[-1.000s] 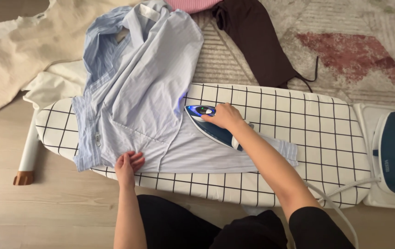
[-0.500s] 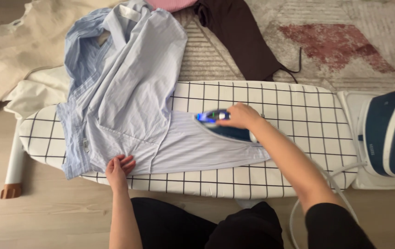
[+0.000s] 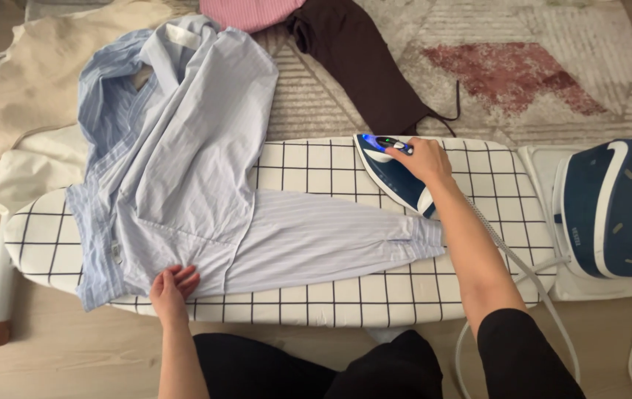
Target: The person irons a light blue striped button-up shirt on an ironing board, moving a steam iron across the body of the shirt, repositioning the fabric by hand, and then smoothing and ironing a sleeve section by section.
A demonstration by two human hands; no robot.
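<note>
Blue iron (image 3: 393,174) sits half hidden under the right hand's (image 3: 427,159) closed grip; left hand (image 3: 170,286) presses the shirt (image 3: 183,170) flat.

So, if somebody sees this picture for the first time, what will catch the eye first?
Probably the pale blue striped shirt, spread over the left end of the checked ironing board, one sleeve stretched flat along it. Next, the dark blue iron near the board's far edge, gripped by the right hand, while the left hand presses the shirt's near edge.

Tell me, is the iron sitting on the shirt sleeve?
No, the iron is on the bare checked board, beyond the sleeve.
</note>
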